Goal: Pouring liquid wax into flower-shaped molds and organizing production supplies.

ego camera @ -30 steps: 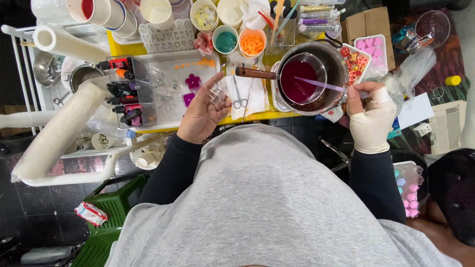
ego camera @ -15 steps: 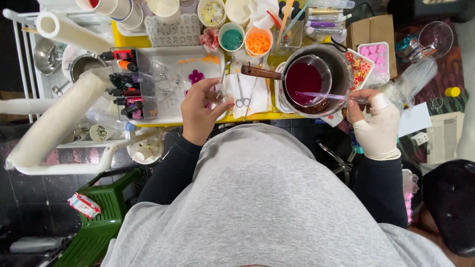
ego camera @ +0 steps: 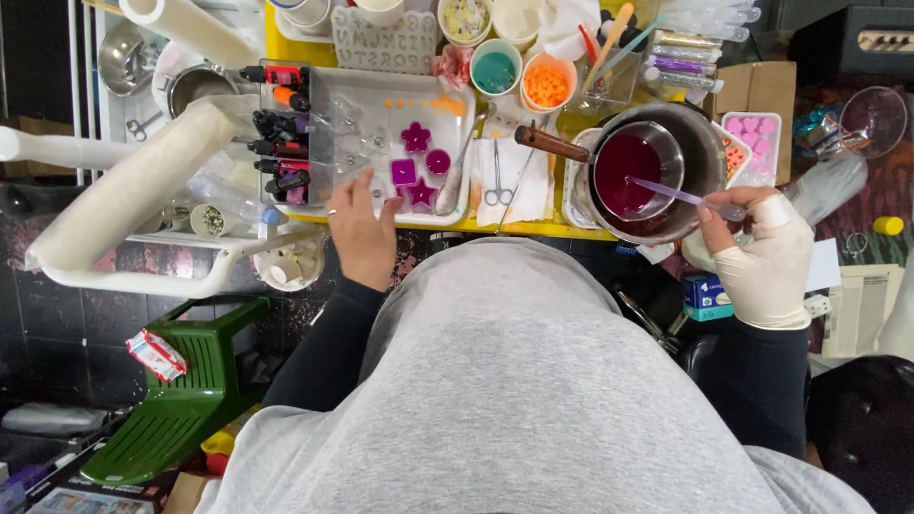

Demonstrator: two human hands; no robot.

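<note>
Right hand (ego camera: 766,257), gloved, pinches clear stirring stick (ego camera: 671,193) dipped in red liquid pot (ego camera: 640,171). Left hand (ego camera: 360,233), fingers spread, rests on clear tray (ego camera: 381,105) edge.

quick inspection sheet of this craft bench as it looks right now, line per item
surface: yellow table, crowded almost edge to edge
job's things: small pot of dark red liquid sits inside a larger pan; clear stick dips into it; clear tray holds purple star, flower and square moulds
clutter: scissors, teal cup, orange cup, dye bottles, white roll
grippers: left hand bare, fingers on the tray's near edge; right hand gloved, pinching the stick
cables: nothing seen
surroundings: green plastic stool on the dark floor, left
</note>
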